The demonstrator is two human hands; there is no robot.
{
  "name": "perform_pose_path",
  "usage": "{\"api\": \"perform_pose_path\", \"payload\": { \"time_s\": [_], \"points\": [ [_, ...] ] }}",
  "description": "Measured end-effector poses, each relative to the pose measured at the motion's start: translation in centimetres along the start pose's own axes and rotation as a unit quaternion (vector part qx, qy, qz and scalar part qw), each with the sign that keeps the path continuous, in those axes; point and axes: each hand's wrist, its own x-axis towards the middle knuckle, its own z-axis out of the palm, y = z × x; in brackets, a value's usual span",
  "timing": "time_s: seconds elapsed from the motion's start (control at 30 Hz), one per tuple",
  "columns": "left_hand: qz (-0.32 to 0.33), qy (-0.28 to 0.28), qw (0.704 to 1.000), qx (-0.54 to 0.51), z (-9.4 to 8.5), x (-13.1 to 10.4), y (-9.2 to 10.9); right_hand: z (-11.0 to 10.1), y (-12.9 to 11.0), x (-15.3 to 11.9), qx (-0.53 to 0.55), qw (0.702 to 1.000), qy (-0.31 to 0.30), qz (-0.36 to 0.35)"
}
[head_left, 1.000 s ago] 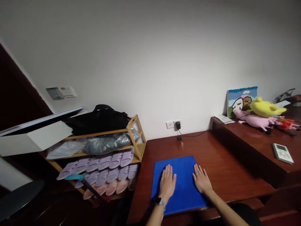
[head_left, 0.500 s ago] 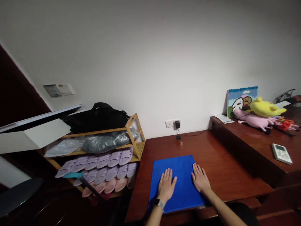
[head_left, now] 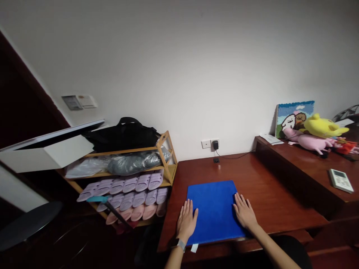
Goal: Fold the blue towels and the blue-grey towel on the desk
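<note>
A folded blue cloth [head_left: 214,213] lies flat on the reddish-brown wooden desk [head_left: 269,201], with a small white tag [head_left: 194,247] sticking out at its near left edge. My left hand [head_left: 186,220] rests palm down across the cloth's left edge, fingers stretched out. A watch is on that wrist. On the opposite side, my right hand [head_left: 245,212] lies flat over the right edge, its fingers extended and partly on the desk. Neither hand grips anything.
Left of the desk stands a wooden shoe rack [head_left: 168,172] with lilac slippers [head_left: 130,183], pink slippers and a black bag [head_left: 123,136]. A black plug [head_left: 215,145] sits in the wall socket. Plush toys [head_left: 311,140] and a white remote-like device [head_left: 340,180] lie on the raised right surface.
My left hand has slid left from the cloth's middle to its left edge, and the white tag now shows. My right hand stays at the right edge. The view has shifted slightly.
</note>
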Motion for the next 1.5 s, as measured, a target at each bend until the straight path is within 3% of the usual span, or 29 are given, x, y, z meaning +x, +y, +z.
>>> {"api": "perform_pose_path", "payload": {
  "time_s": [0.2,0.3,0.4,0.6,0.7,0.8,1.0,1.1,1.17,1.3,1.5],
  "points": [
    [0.000,0.001,1.000,0.007,0.1,0.1,-0.8,0.6,0.0,-1.8,0.005,1.000,-0.015,-0.002],
    [0.008,0.021,1.000,0.016,-0.3,0.2,0.2,0.6,0.0,-1.8,0.015,1.000,-0.003,-0.004],
    [0.052,0.041,0.998,-0.001,-0.4,0.3,4.4,0.7,0.1,-1.6,0.025,1.000,0.005,-0.010],
    [0.216,-0.009,0.972,-0.092,1.2,0.5,16.6,1.3,0.6,-1.5,0.022,0.999,0.008,-0.025],
    [0.220,-0.034,0.969,-0.110,1.8,0.6,18.5,1.4,0.7,-1.5,0.016,0.999,0.003,-0.036],
    [0.200,-0.038,0.975,-0.093,1.7,0.4,16.0,1.1,0.5,-1.5,0.021,1.000,0.004,-0.021],
    [0.046,-0.020,0.999,-0.010,0.9,-1.8,4.2,0.6,0.0,-1.7,0.026,1.000,0.000,-0.007],
    [-0.010,0.000,1.000,0.011,0.9,-3.2,0.0,0.5,-0.1,-1.7,0.021,1.000,-0.003,-0.005],
    [-0.016,0.012,1.000,0.011,0.9,-3.8,-1.2,0.4,-0.2,-1.6,0.012,1.000,-0.006,0.000],
    [-0.014,0.025,1.000,0.006,1.3,-4.1,-1.2,0.5,-0.2,-2.2,-0.002,1.000,0.006,0.002],
    [0.004,0.070,0.998,-0.006,2.3,-4.1,-1.7,3.4,0.3,-4.9,0.017,0.998,0.056,-0.004]
  ]
}}
